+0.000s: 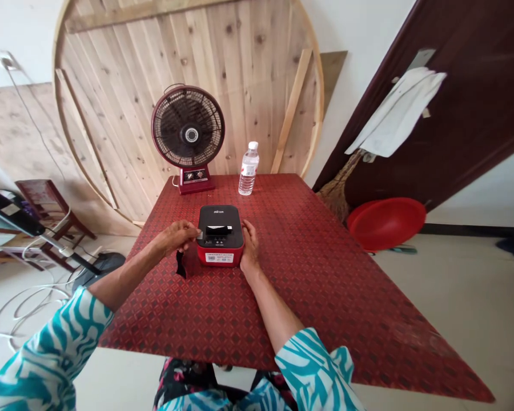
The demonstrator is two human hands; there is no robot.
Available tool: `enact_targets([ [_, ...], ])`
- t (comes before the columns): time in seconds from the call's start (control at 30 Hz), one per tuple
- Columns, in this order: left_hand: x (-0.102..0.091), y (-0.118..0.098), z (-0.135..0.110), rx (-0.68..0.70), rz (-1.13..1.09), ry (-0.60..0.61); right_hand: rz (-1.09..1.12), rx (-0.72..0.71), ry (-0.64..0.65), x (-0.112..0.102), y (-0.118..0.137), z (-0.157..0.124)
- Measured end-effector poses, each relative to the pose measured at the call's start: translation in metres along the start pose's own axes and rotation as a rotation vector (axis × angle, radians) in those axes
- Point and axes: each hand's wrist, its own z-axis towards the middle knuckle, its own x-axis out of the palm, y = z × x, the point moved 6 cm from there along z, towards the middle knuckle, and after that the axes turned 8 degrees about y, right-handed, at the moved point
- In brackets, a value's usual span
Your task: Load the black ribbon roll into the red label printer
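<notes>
A red box with a black top point(218, 217), rounded at its corners, sits on the table in front of me; its exact kind I cannot tell. A white printed label point(219, 258) covers part of its near side. Across its top lies a glossy black strip with a white edge point(219, 230). My left hand point(177, 236) pinches a small pale grey piece point(200, 234) at the box's left edge. Along the right side, my right hand point(251, 248) grips the box with curled fingers. Below my left hand, a black strip point(180, 265) stands or lies on the tabletop.
The red patterned table point(325, 297) bears a dark red fan point(191, 134) and a clear water bottle point(249, 168) at its back. Right of it are a broom point(340, 191) and a red basin point(385, 224). A pole stand point(68, 251) and loose cables are on the left.
</notes>
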Motion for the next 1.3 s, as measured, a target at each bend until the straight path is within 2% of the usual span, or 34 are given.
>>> enact_targets([
  [0.27, -0.005, 0.006, 0.004, -0.006, -0.013, 0.150, -0.101, -0.041, 0.031, -0.005, -0.006, 0.005],
  [0.5, -0.005, 0.016, 0.008, -0.044, -0.051, 0.192, -0.089, -0.097, 0.046, -0.005, -0.008, 0.005],
  [0.77, 0.001, 0.020, 0.009, -0.045, -0.078, 0.183, -0.034, -0.037, 0.024, -0.005, -0.008, 0.004],
  [0.9, 0.002, 0.017, 0.008, -0.038, -0.090, 0.138, -0.023, -0.039, 0.018, -0.004, -0.007, 0.003],
  [1.13, -0.008, 0.003, 0.009, -0.015, 0.096, 0.118, -0.018, -0.077, 0.013, -0.001, -0.005, 0.004],
  [1.2, -0.017, -0.006, 0.014, 0.033, 0.172, 0.021, -0.017, -0.069, 0.010, -0.002, -0.006, 0.004],
  [1.3, -0.023, -0.029, 0.026, 0.200, 0.418, -0.158, -0.042, -0.091, 0.020, -0.003, -0.006, 0.005],
])
